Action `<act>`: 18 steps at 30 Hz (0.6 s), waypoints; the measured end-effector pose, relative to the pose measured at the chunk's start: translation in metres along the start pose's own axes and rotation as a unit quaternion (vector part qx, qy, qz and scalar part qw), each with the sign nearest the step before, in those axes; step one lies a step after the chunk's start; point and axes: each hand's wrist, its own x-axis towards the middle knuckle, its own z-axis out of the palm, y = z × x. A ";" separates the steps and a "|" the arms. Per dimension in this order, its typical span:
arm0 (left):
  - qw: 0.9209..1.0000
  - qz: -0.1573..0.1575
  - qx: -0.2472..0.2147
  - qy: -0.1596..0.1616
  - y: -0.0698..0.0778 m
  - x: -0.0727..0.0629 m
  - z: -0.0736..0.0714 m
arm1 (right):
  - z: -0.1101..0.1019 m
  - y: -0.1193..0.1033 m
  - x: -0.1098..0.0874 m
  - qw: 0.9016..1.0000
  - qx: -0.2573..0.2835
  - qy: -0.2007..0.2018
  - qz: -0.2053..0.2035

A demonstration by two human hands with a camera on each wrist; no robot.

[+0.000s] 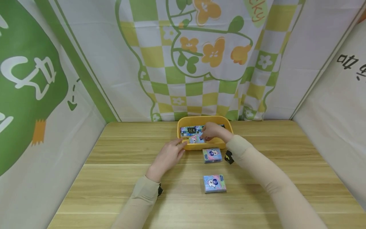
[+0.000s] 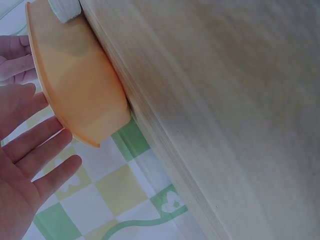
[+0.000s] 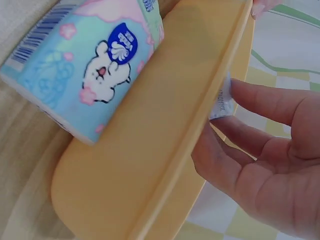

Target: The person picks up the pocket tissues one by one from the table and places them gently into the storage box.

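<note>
A yellow plastic basket (image 1: 197,146) stands at the back of the table. Inside it my right hand (image 1: 213,131) pinches a small pink-and-blue tissue pack (image 1: 195,139); only the pale end of this pack (image 3: 222,101) shows past the rim in the right wrist view. Behind it in the basket lies a dark blue patterned pack (image 1: 187,131), partly hidden by the hand. My left hand (image 1: 170,156), fingers extended and spread, touches the basket's front left rim. In the left wrist view its fingers (image 2: 42,142) lie along the orange-looking rim.
Right in front of the basket lies another tissue pack (image 1: 212,156) with a white cartoon animal. A similar pack (image 1: 215,183) sits nearer on the wooden table (image 1: 114,181). A printed cloth (image 1: 168,76) hangs behind the table's back edge, with fabric walls on both sides.
</note>
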 end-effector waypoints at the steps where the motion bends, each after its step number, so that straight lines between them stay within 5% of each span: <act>1: 1.000 0.000 0.000 0.000 0.000 0.000 0.000 | 0.000 -0.001 0.000 1.000 -0.004 -0.005 0.001; 18: 1.000 -0.003 -0.008 -0.009 0.002 0.000 -0.003 | 0.001 -0.016 0.014 0.998 -0.021 -0.011 0.065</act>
